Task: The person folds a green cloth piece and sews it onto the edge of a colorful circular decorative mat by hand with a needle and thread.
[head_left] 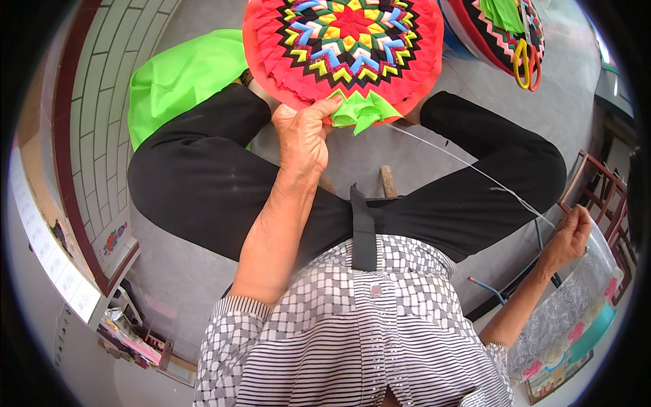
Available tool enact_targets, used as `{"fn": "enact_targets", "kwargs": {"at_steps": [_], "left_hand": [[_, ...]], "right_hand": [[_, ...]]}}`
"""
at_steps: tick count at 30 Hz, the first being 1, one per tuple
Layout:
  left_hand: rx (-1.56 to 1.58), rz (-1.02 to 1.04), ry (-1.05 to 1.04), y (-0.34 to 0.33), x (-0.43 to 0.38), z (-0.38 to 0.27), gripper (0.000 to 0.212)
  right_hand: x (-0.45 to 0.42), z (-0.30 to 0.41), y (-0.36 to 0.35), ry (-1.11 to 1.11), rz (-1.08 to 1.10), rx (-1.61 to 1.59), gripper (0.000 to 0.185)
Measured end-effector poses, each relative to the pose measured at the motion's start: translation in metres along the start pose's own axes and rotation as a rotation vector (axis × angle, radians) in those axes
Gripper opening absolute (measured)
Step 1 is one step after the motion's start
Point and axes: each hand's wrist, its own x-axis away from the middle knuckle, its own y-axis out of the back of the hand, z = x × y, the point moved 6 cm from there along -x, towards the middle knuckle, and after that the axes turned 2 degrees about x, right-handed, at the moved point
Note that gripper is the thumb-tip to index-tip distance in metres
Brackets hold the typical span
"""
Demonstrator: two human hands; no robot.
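A round patchwork piece point(343, 81) of folded fabric, with a star pattern in many colours and a red border, lies at the top between the person's knees. My left hand point(305, 135) grips its near edge, the thumb pressing by several folded green fabric pieces point(358, 109). From that edge a white thread point(473, 168) runs taut down to the right. Its far end is pinched in the fingers of my right hand point(567, 239), held out beyond the right knee. Whether a needle is in those fingers is too small to tell.
Bright green cloth point(183, 81) is spread beside the left knee. At top right, scissors point(524, 66) with yellow and red handles and green scraps point(501, 15) rest on another patchwork round point(488, 30). A lace-patterned cover point(574, 305) lies below my right hand, near a wooden frame point(605, 188).
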Motion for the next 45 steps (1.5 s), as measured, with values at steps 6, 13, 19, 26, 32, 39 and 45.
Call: {"fn": "enact_targets", "kwargs": {"at_steps": [6, 13, 19, 26, 32, 39, 45], "left_hand": [[-0.088, 0.001, 0.036, 0.003, 0.003, -0.001, 0.039], [-0.009, -0.044, -0.008, -0.001, 0.011, 0.001, 0.024], [-0.044, -0.069, -0.058, -0.002, 0.016, -0.005, 0.025], [0.043, -0.071, -0.04, -0.014, 0.027, -0.019, 0.025], [0.086, -0.087, 0.012, -0.008, 0.034, -0.024, 0.025], [0.171, -0.102, 0.088, -0.007, 0.041, -0.032, 0.03], [0.222, -0.108, 0.147, -0.007, 0.044, -0.034, 0.032]], "right_hand": [[0.058, 0.076, -0.137, -0.285, 0.411, -0.663, 0.01], [0.141, 0.073, -0.25, -0.851, 0.843, -0.815, 0.008], [0.174, 0.078, -0.289, -0.7, 1.057, -0.793, 0.013], [0.167, 0.128, -0.292, -0.161, 0.935, -0.829, 0.02], [0.169, 0.136, -0.285, 0.037, 1.043, -0.779, 0.025], [0.174, 0.122, -0.278, -0.129, 1.203, -0.838, 0.043], [0.178, 0.114, -0.273, -0.109, 1.233, -0.897, 0.047]]}}
